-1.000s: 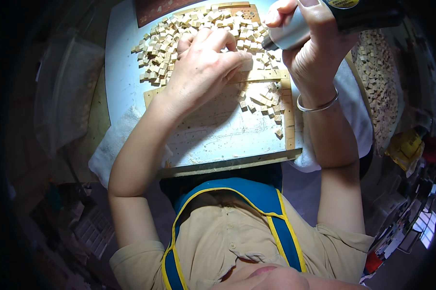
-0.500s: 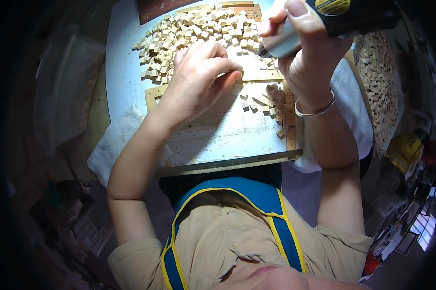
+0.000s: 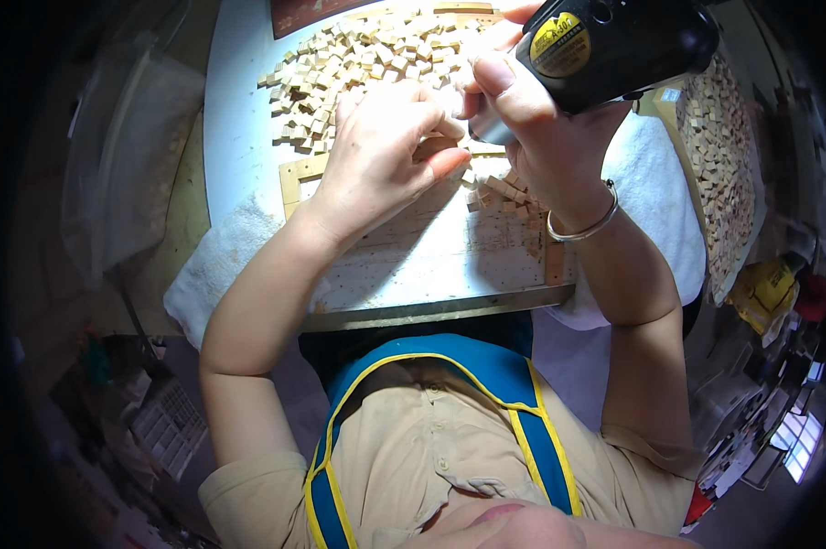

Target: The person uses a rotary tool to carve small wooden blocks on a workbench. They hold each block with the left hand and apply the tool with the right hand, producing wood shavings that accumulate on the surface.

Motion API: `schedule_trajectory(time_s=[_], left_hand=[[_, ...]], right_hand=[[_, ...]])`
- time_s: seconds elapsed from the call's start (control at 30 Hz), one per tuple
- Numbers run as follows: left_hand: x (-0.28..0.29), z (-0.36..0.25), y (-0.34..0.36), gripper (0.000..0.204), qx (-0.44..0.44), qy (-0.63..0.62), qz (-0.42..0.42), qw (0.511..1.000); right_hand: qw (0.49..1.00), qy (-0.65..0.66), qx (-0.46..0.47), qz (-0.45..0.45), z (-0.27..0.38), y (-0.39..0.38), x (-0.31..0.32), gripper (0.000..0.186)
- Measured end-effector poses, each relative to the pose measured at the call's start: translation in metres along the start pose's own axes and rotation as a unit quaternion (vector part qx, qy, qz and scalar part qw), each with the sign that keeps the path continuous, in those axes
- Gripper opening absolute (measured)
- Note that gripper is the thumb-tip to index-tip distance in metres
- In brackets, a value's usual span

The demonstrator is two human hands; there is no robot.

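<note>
My right hand [image 3: 546, 137] is wrapped round a black hand-held power tool [image 3: 605, 55] with a silver nose and a round yellow label. The tool's nose points down to the left, close to the fingertips of my left hand [image 3: 390, 137]. Those fingers are curled together in bright light, and what they pinch is hidden. Beyond and left of my left hand lies a heap of small pale wooden cubes [image 3: 326, 87]. A smaller group of wooden cubes [image 3: 504, 190] sits between my two hands, by a wooden strip frame [image 3: 555, 261] on the white board [image 3: 413, 274].
White towels [image 3: 216, 256] drape over the board's near left corner and right side. At the right, a tray [image 3: 669, 114] holds many more cubes. A dark red panel [image 3: 308, 11] lies at the far edge. Clear plastic bags [image 3: 129, 156] are at the left.
My right hand and the tool have moved left and slightly down, bringing the nose up to my left fingertips. My left hand has shifted slightly right.
</note>
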State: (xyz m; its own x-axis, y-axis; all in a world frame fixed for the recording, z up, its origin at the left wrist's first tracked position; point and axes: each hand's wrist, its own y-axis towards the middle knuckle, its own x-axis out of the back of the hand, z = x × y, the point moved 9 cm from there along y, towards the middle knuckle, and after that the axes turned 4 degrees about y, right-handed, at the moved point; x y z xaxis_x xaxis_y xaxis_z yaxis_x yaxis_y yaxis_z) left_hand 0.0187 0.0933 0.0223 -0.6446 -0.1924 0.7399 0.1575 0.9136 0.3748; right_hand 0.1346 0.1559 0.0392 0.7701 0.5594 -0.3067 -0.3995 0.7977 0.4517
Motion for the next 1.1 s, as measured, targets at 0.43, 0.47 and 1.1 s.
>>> schedule_trajectory(time_s=[0.43, 0.47, 1.1], left_hand=[[0.000, -0.004, -0.001, 0.020, -0.003, -0.004, -0.016, 1.000], [0.001, -0.005, -0.001, 0.019, -0.006, -0.005, -0.020, 1.000], [0.003, -0.006, -0.001, 0.021, -0.025, -0.021, -0.039, 0.999]], right_hand=[[0.971, -0.226, 0.075, -0.019, 0.019, 0.002, -0.001, 0.064], [0.963, -0.250, 0.101, -0.013, 0.021, 0.001, -0.003, 0.065], [0.991, -0.129, 0.028, -0.019, 0.012, 0.003, -0.003, 0.061]])
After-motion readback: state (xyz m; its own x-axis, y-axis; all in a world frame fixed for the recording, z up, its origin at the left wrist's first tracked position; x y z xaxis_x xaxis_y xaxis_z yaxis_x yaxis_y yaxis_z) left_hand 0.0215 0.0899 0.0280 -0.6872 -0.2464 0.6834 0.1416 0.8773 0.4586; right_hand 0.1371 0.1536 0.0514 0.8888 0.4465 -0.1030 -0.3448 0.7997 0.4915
